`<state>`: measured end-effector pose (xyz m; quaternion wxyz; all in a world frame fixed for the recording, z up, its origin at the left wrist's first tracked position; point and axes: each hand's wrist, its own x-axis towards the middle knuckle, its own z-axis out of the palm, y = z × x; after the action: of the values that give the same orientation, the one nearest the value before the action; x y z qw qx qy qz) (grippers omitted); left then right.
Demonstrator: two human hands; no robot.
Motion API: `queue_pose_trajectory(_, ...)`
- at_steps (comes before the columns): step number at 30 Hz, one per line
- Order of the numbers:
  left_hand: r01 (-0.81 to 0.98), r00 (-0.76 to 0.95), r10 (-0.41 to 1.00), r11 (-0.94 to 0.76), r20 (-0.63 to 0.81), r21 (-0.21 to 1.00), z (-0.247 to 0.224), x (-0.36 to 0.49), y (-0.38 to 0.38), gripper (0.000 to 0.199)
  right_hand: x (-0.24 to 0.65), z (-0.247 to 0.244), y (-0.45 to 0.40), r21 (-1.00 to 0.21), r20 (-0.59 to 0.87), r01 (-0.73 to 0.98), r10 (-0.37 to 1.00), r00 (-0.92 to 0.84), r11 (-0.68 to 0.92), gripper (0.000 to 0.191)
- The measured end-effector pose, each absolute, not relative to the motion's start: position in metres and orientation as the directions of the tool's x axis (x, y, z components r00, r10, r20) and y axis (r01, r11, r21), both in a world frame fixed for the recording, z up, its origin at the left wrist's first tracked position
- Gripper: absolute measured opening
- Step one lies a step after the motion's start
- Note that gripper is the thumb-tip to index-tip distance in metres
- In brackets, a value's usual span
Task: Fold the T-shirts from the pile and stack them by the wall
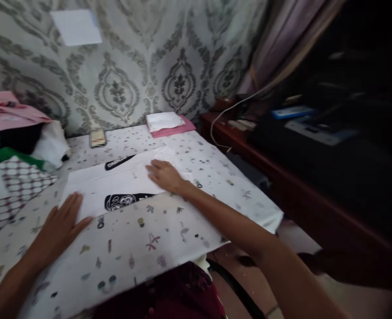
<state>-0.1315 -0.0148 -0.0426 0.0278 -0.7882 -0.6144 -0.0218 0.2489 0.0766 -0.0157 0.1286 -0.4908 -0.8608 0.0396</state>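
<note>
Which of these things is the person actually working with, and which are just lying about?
Being worked with:
- White cloth with black prints
- Left hand, open at the cloth's left end
- Right hand, open, resting on it

Apparently just lying about:
- Clothes heap at left
- Folded white cloth on a pink one
- Small pale object, blurred

Both hands (63, 218) (165, 176) flat, palms down, apart
</note>
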Motion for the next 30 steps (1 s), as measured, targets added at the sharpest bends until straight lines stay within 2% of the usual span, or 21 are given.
queue_pose_trajectory(6, 0.933, 0.357, 0.931, -0.359, 0.080, 0.016, -0.046, -0.146, -0.013, 0.075, 0.283, -0.018, 0.062, -0.220, 0.183, 0.841, 0.867, -0.463, 0.495, 0.049)
queue_pose_trajectory(11, 0.904, 0.420, 0.901, -0.426, 0.108, 0.031, -0.051, -0.150, -0.013, 0.070, 0.341, -0.021, 0.057, -0.298, 0.137, 0.901, 0.949, -0.285, 0.314, 0.052)
queue_pose_trajectory(14, 0.944, 0.314, 0.942, -0.323, 0.117, 0.068, -0.053, -0.148, -0.013, 0.070, 0.372, -0.018, 0.051, -0.399, 0.156, 0.906, 0.984, -0.086, 0.142, 0.052)
queue_pose_trajectory(17, 0.973, 0.187, 0.975, -0.201, 0.122, 0.112, -0.048, -0.140, -0.007, 0.066, 0.378, -0.011, 0.043, -0.470, 0.213, 0.878, 0.977, 0.008, 0.095, 0.051)
queue_pose_trajectory(21, 0.961, 0.252, 0.965, -0.259, 0.073, 0.094, -0.026, -0.112, 0.019, 0.068, 0.338, -0.001, 0.044, -0.426, 0.238, 0.863, 0.954, -0.181, 0.271, 0.050)
queue_pose_trajectory(25, 0.961, 0.267, 0.964, -0.265, -0.018, 0.077, -0.009, -0.065, 0.050, 0.074, 0.272, 0.005, 0.071, -0.387, 0.156, 0.811, 0.898, -0.411, 0.439, 0.058)
queue_pose_trajectory(27, 0.958, 0.277, 0.961, -0.273, -0.029, 0.083, -0.009, -0.047, 0.063, 0.077, 0.248, 0.004, 0.091, -0.387, 0.134, 0.805, 0.891, -0.434, 0.450, 0.062)
queue_pose_trajectory(30, 0.959, 0.276, 0.961, -0.275, -0.015, 0.077, -0.017, -0.038, 0.078, 0.077, 0.234, -0.003, 0.120, -0.361, 0.049, 0.862, 0.930, -0.364, 0.356, 0.067)
